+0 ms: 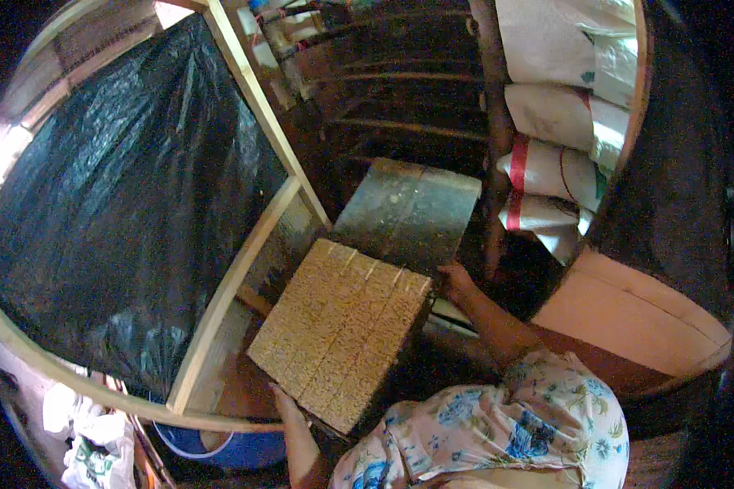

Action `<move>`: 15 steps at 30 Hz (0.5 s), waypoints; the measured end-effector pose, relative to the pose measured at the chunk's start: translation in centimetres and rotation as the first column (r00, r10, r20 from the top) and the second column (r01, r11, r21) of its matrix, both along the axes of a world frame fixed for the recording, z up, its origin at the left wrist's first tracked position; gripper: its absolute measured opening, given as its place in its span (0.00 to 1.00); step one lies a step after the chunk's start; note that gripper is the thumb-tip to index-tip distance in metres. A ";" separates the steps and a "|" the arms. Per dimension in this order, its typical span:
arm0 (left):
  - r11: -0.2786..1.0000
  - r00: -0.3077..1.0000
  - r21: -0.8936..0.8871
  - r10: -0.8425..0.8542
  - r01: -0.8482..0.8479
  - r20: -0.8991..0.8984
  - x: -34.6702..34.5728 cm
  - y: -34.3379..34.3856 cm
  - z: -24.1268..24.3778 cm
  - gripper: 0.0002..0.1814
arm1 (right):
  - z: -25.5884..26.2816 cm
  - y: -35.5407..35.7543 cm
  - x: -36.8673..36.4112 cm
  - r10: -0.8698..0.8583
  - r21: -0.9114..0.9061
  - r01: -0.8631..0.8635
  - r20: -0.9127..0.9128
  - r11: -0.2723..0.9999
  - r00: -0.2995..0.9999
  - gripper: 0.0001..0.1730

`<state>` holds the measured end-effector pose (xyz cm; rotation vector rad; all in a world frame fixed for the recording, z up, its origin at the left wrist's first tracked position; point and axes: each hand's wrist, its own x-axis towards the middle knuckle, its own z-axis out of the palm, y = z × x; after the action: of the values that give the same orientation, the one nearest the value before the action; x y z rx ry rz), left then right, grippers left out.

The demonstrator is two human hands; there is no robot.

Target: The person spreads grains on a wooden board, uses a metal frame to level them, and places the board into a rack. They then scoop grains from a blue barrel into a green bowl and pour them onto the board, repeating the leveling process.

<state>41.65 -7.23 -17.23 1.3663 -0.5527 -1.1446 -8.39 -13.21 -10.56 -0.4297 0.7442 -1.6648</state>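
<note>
A rectangular slab or tray with a grainy, tan surface (pixel 342 330) is tilted in front of me, with thin dark lines running along it and pale strips at its far edge. My left hand (pixel 282 398) grips its near left edge, the fingers mostly hidden beneath. My right hand (pixel 455 282) is at the slab's far right side, close to the corner of a grey, worn board (pixel 410 211); what its fingers hold cannot be made out. The grey board lies just beyond the slab.
A wooden frame (pixel 235 296) with black plastic sheeting (pixel 140 202) fills the left. Stacked white sacks (pixel 550 116) stand at upper right. A brown cardboard-like panel (pixel 636 312) is at right. Below the frame are a blue bucket (pixel 244 452) and white plastic bags (pixel 98 440).
</note>
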 end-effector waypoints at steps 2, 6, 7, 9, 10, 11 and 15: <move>0.992 0.988 -0.030 -0.120 0.123 0.095 -5.2 3.0 6.4 0.43 | -0.3 2.9 -0.7 -0.093 0.114 0.084 0.072 0.990 0.993 0.13; 0.994 0.995 -0.045 -0.096 0.097 0.040 -1.6 0.1 2.8 0.44 | -2.1 1.9 -1.7 -0.299 -0.386 0.077 -0.557 0.919 0.775 0.14; 0.995 0.996 -0.035 -0.091 0.092 0.020 -1.0 0.6 3.0 0.44 | -1.0 2.3 -0.7 -0.130 -0.241 0.051 -0.328 0.969 0.936 0.15; 0.998 0.999 0.050 -0.044 0.043 0.030 -4.0 3.6 7.0 0.42 | 0.3 3.2 -0.8 -0.030 -0.068 0.024 -0.080 0.997 0.996 0.17; 0.996 0.998 0.069 -0.058 0.057 0.018 -5.0 3.2 7.5 0.42 | 0.6 2.8 -1.6 -0.071 -0.053 0.066 -0.113 0.996 0.991 0.17; 0.997 0.997 0.038 -0.073 0.073 0.004 -4.3 2.5 6.6 0.41 | 1.4 1.6 -1.8 -0.108 -0.074 0.098 -0.138 0.992 0.985 0.18; 0.986 0.988 -0.121 -0.128 0.117 -0.091 -0.4 1.4 1.8 0.37 | 0.6 0.5 -1.2 -0.053 -0.095 0.040 -0.131 0.995 0.990 0.18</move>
<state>41.22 -5.85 -15.38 1.1839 -0.6292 -1.2532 -9.61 -12.72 -9.97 -0.5981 0.7828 -1.7316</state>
